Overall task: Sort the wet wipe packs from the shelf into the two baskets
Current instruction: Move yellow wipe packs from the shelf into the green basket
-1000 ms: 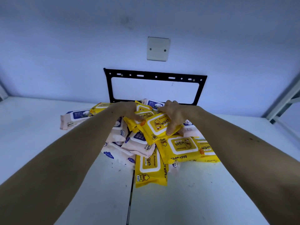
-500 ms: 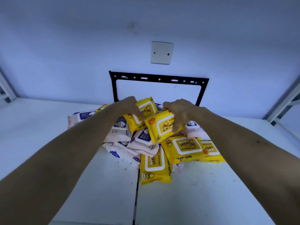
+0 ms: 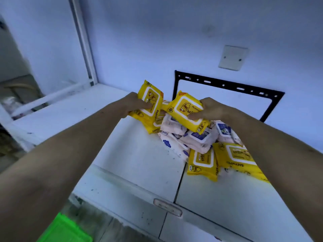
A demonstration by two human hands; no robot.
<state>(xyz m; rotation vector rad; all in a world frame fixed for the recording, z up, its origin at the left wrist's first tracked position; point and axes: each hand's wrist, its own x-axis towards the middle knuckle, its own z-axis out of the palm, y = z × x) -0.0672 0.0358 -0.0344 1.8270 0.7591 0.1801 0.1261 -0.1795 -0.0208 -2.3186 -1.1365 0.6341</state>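
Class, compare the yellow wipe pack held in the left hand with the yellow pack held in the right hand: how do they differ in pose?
The left-hand pack stands nearly upright on its short end, while the right-hand pack lies tilted with its long side roughly level. The left-hand pack sits over the pile's left edge; the right-hand pack hovers above the pink packs. Both are yellow with a white-framed duck label, each gripped by one hand.

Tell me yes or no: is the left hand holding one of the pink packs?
No, the left hand grips a yellow pack lifted above the pile, and the right hand grips another yellow pack.
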